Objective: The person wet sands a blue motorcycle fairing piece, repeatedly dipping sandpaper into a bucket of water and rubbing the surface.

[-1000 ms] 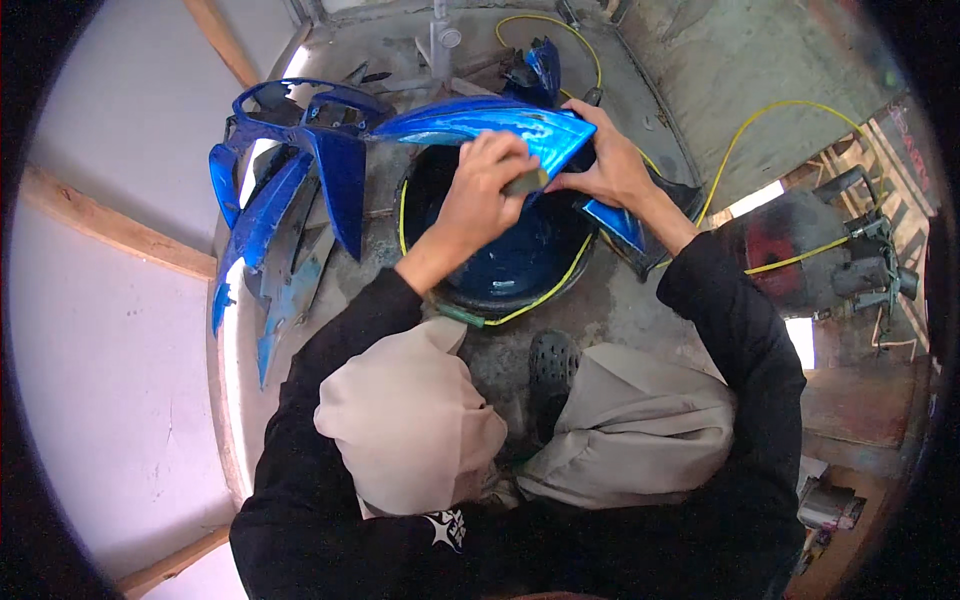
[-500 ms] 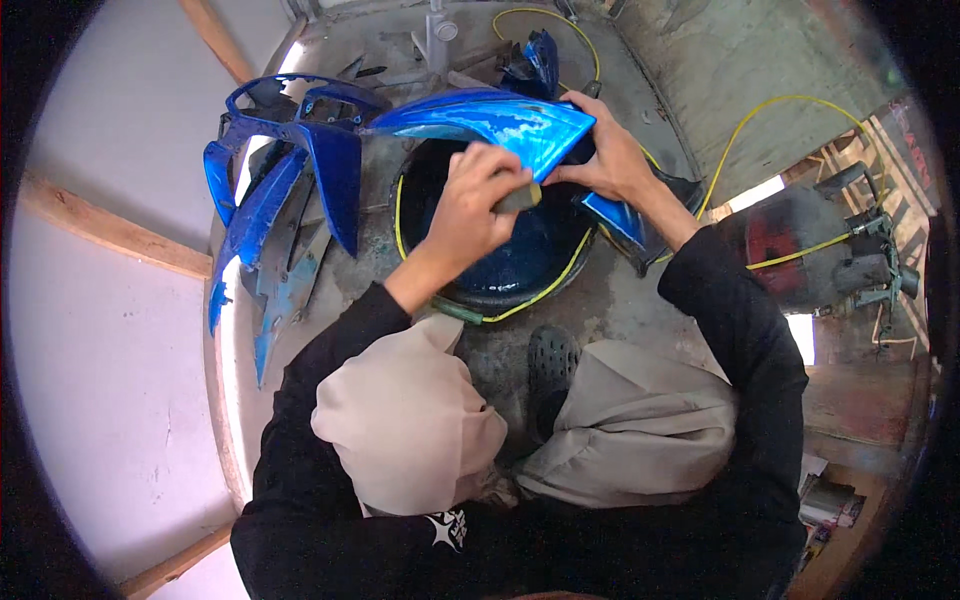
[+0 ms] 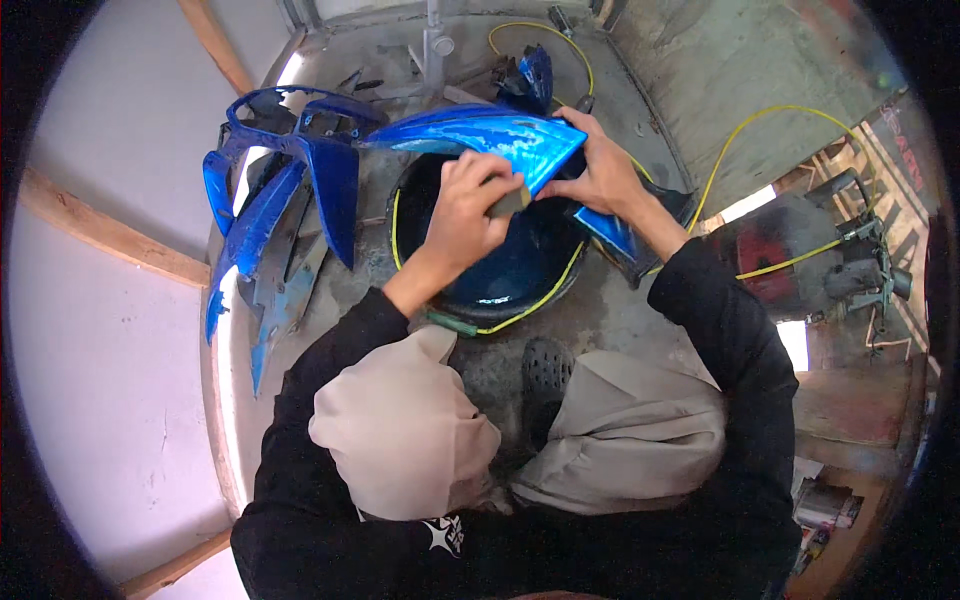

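A glossy blue body panel [image 3: 480,130], with pale worn patches on its face, is held over a round black tub [image 3: 480,285]. My right hand [image 3: 612,172] grips its wide right end, thumb below and fingers over the top edge. Closed around a small olive-grey block, likely a sanding block [image 3: 510,204], my left hand [image 3: 465,208] is at the panel's lower edge. The hand hides most of that block. Dark water or a wet, shiny surface shows inside the tub.
More blue panels [image 3: 330,190] lie to the left by the wall. A blue piece [image 3: 600,225] rests at the tub's right. A yellow hose [image 3: 540,308] runs along the tub and across to a dark tank [image 3: 780,260] at right. A grey post [image 3: 433,60] stands behind.
The view has shifted slightly, so most things sit a little lower. Both hands keep their holds, and the left hand remains at the panel's lower edge.
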The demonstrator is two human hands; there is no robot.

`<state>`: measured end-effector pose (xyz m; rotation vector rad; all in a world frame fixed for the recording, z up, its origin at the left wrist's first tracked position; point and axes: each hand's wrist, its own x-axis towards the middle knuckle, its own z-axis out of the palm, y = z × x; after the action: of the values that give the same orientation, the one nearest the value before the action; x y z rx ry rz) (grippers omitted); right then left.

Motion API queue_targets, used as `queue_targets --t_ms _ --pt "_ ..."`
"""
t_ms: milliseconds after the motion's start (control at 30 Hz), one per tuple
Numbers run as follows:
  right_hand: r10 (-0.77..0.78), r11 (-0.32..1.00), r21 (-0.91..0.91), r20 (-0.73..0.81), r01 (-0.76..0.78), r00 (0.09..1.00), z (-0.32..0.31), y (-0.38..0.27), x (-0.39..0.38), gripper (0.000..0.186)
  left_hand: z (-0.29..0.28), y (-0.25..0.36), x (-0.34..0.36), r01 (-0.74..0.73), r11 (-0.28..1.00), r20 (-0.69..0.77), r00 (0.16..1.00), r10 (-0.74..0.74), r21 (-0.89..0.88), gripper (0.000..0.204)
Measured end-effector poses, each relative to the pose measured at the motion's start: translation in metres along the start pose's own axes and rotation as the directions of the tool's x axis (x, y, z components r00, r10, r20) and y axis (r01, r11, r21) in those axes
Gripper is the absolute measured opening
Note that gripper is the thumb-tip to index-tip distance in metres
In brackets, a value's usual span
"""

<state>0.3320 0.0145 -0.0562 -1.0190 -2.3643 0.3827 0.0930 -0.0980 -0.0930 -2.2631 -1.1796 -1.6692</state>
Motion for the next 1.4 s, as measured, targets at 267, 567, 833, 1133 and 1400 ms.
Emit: queue_targets --t_ms 267,567,833,1133,1400 --pt "-0.006 1.0 0.008 -0.002 0.006 1.0 -0.003 -0.002 0.004 0.128 0.005 -0.012 0.023 0.095 0.994 0.065 0.993 -0.098 0.05 0.021" --pt "0.039 0.999 -0.021 0.031 -0.038 0.999 -0.002 -0.004 0.001 0.132 0.001 -0.006 0.021 0.041 0.992 0.085 0.995 -0.051 0.117 0.024" --pt "0.039 0.999 -0.016 0.054 -0.038 0.998 -0.003 -0.002 0.003 0.133 -0.003 0.002 0.011 0.057 0.996 0.101 0.993 -0.064 0.066 0.018" --pt "0.027 0.999 -0.032 0.022 -0.026 0.999 0.0 -0.003 0.001 0.134 0.009 -0.009 0.029 0.049 0.997 0.136 0.989 -0.056 0.055 0.027" --pt "0.017 0.999 -0.041 0.025 -0.016 1.0 -0.003 0.0 0.003 0.134 -0.006 0.001 0.019 0.077 0.997 0.23 0.97 -0.081 0.027 0.025"
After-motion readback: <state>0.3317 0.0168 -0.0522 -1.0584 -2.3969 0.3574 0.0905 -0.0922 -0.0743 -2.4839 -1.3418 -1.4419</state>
